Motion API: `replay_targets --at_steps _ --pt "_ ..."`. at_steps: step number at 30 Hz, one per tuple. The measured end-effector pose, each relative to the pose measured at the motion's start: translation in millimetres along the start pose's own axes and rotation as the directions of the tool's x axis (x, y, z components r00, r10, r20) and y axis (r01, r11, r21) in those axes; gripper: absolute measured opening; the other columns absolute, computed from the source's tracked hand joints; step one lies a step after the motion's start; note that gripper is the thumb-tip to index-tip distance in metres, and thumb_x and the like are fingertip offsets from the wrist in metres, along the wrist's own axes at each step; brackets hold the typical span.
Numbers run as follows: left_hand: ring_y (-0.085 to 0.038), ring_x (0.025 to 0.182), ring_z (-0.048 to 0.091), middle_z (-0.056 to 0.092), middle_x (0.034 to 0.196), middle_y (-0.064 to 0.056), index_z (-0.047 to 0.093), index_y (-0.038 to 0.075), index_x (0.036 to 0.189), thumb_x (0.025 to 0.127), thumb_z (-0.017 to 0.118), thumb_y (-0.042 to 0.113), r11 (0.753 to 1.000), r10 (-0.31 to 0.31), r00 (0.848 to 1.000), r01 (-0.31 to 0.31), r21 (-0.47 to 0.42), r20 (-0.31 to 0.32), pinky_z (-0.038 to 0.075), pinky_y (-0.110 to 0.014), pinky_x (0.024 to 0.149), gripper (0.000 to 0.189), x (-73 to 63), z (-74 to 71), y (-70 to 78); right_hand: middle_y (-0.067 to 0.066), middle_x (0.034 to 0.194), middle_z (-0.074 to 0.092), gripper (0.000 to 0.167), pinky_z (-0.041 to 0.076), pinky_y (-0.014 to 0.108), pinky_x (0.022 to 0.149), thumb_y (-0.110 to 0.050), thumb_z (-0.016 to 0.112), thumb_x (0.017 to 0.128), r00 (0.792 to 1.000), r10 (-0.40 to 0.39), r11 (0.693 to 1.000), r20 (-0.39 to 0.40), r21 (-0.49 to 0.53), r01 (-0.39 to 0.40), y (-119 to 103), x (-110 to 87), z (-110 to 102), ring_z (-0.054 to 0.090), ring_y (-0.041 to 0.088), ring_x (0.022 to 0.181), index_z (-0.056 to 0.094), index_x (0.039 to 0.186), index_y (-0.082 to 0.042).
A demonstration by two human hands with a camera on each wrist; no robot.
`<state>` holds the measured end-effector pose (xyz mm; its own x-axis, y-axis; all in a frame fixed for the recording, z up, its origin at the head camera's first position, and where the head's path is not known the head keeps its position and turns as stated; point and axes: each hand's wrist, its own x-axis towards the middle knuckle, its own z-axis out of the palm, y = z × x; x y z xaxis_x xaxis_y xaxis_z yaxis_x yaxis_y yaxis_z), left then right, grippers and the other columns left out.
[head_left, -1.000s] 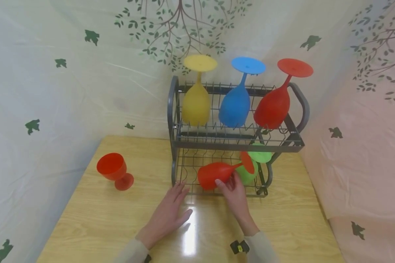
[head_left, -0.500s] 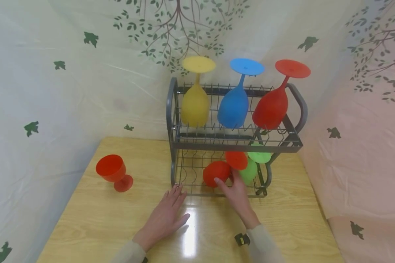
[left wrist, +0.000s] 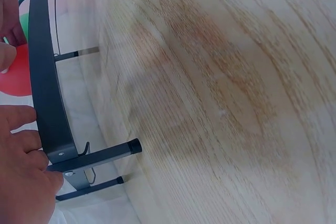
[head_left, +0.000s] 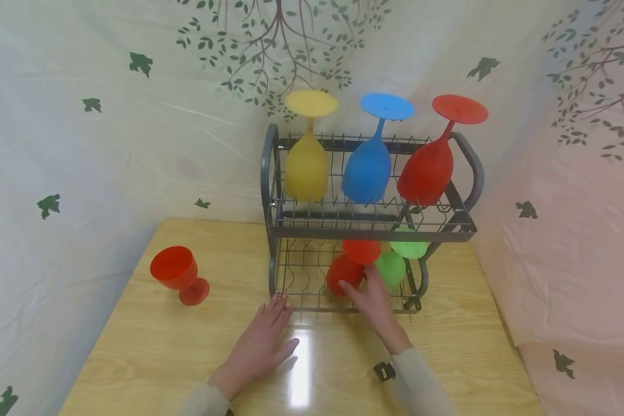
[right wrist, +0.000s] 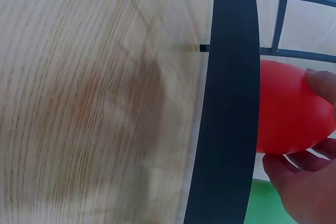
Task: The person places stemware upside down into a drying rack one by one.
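My right hand (head_left: 377, 306) grips a red goblet (head_left: 342, 277) on the lower tier of a dark two-tier dish rack (head_left: 317, 231). This goblet stands bowl down, its round foot up under the upper tier's front bar. In the right wrist view the thumb and fingers curve round the red bowl (right wrist: 291, 111), just behind the rack's front bar. A green goblet (head_left: 392, 270), also upside down, sits close to its right. My left hand (head_left: 255, 346) touches the rack's lower front-left corner with fingers stretched out; the left wrist view shows its fingertips (left wrist: 23, 114) at the bar.
Upside down on the upper tier are a yellow goblet (head_left: 307, 170), a blue goblet (head_left: 366, 170) and a red one (head_left: 427, 170). A short-stemmed red cup (head_left: 174, 268) stands upright on the wooden table (head_left: 135, 346), left of the rack. A patterned cloth hangs behind.
The red goblet in my right hand has gone from lying sideways to standing bowl down, its foot swinging left and back. My left hand stays at the rack's corner.
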<state>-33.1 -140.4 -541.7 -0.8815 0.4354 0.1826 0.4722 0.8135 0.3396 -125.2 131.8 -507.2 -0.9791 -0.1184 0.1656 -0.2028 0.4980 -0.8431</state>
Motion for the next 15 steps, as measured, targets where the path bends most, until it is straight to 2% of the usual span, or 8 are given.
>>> replay_targets --at_steps 5,15 --pt "-0.041 0.151 0.030 0.036 0.161 -0.026 0.049 -0.002 0.151 0.098 0.066 0.042 1.000 0.006 1.000 -0.006 -0.024 -0.010 0.031 -0.058 0.119 0.071 -0.7 -0.1 0.0 0.014 0.144 0.058 0.065 0.048 0.054 0.108 -0.012 0.080 0.089 1.000 -0.024 0.999 0.012 -0.028 0.024 1.6 2.6 0.7 0.058 0.034 0.130 0.047 0.145 -0.008" --pt "-0.044 0.149 0.034 0.038 0.159 -0.028 0.051 -0.003 0.148 0.098 0.066 0.040 1.000 0.020 0.999 -0.021 -0.006 -0.051 0.034 -0.059 0.117 0.068 -1.7 0.2 1.3 0.015 0.143 0.058 0.063 0.048 0.055 0.108 -0.015 0.079 0.090 1.000 -0.006 0.999 0.023 -0.054 0.008 1.0 4.1 2.7 0.058 0.035 0.129 0.048 0.145 -0.007"
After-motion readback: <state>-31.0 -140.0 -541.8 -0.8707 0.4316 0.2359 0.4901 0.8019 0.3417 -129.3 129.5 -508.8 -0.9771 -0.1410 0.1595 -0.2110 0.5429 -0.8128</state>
